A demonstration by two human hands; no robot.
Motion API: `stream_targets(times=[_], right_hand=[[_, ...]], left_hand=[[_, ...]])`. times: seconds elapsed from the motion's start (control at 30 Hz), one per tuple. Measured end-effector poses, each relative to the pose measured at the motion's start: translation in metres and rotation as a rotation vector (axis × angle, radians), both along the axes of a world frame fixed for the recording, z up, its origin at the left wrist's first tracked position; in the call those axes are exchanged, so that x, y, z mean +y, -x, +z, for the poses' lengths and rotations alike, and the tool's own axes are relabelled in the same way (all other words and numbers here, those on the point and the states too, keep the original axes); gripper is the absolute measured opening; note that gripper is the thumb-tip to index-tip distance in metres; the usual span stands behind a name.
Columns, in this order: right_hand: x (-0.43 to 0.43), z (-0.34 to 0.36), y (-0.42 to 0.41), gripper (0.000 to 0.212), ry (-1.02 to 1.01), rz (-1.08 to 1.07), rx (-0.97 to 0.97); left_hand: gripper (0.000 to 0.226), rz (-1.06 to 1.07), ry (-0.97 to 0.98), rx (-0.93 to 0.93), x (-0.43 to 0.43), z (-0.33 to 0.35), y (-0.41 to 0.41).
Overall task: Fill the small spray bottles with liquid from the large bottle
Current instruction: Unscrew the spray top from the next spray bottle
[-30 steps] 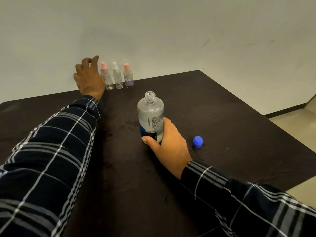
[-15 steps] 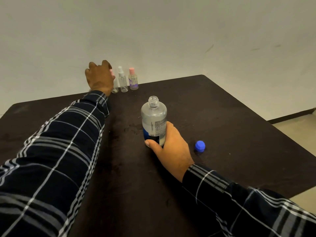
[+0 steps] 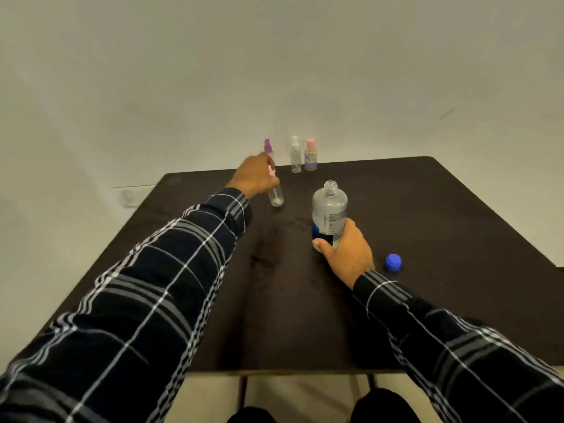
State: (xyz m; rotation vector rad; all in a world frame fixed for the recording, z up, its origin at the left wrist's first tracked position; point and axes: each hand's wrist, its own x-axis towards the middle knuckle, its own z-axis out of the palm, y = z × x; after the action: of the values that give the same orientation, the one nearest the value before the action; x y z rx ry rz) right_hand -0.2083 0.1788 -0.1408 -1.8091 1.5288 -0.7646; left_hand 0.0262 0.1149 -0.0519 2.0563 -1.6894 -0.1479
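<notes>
The large clear bottle [image 3: 329,209] with a blue label stands uncapped at mid table, and my right hand [image 3: 346,250] grips its lower part. My left hand [image 3: 255,175] holds a small clear spray bottle with a pink cap [image 3: 275,195], tilted, its base near the table left of the large bottle. At the table's far edge stand a purple-capped spray bottle [image 3: 268,148], partly behind my left hand, a white-capped spray bottle [image 3: 295,155] and a pink-capped bottle with a purple label [image 3: 310,155].
The blue cap [image 3: 393,262] of the large bottle lies on the dark table [image 3: 442,215] to the right of my right hand. A pale wall rises just behind the table's far edge. The table's near edge runs above the floor and my feet.
My left hand took the pink-capped spray bottle from the back row and drew it toward the large bottle. A purple-capped bottle now shows behind. My right hand stayed on the large bottle.
</notes>
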Motion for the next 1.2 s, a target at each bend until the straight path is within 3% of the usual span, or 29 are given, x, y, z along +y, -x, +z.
stream_targets(times=[0.27, 0.47, 0.57, 0.63, 0.7, 0.8, 0.87, 1.03, 1.2], right_hand=[[0.006, 0.013, 0.006, 0.068, -0.074, 0.039, 0.039], [0.014, 0.018, 0.016, 0.069, -0.105, 0.077, 0.066], [0.023, 0.019, 0.021, 0.080, -0.103, 0.061, 0.037], [0.036, 0.018, 0.024, 0.077, 0.074, -0.018, 0.007], [0.050, 0.017, 0.025, 0.049, 0.399, -0.084, 0.009], [0.063, 0.020, 0.014, 0.013, 0.648, 0.115, -0.016], [0.064, 0.023, -0.003, 0.008, 0.564, 0.244, -0.038], [0.054, 0.032, -0.055, 0.039, 0.178, 0.216, -0.203], [0.048, 0.031, -0.077, 0.029, 0.087, 0.111, -0.190]], left_hand=[[0.046, -0.066, -0.089, -0.041, 0.097, 0.006, 0.012], [0.037, -0.087, -0.051, -0.050, 0.125, -0.016, 0.031], [0.026, -0.028, 0.002, 0.022, 0.127, -0.030, 0.035], [0.026, 0.030, 0.016, 0.148, 0.129, -0.041, 0.032], [0.032, 0.047, 0.004, 0.243, 0.133, -0.052, 0.032], [0.040, 0.037, 0.009, 0.330, 0.139, -0.067, 0.035], [0.040, 0.053, 0.042, 0.376, 0.143, -0.073, 0.039], [0.031, 0.075, 0.030, 0.518, 0.152, -0.077, 0.039], [0.032, 0.056, 0.032, 0.529, 0.159, -0.080, 0.037]])
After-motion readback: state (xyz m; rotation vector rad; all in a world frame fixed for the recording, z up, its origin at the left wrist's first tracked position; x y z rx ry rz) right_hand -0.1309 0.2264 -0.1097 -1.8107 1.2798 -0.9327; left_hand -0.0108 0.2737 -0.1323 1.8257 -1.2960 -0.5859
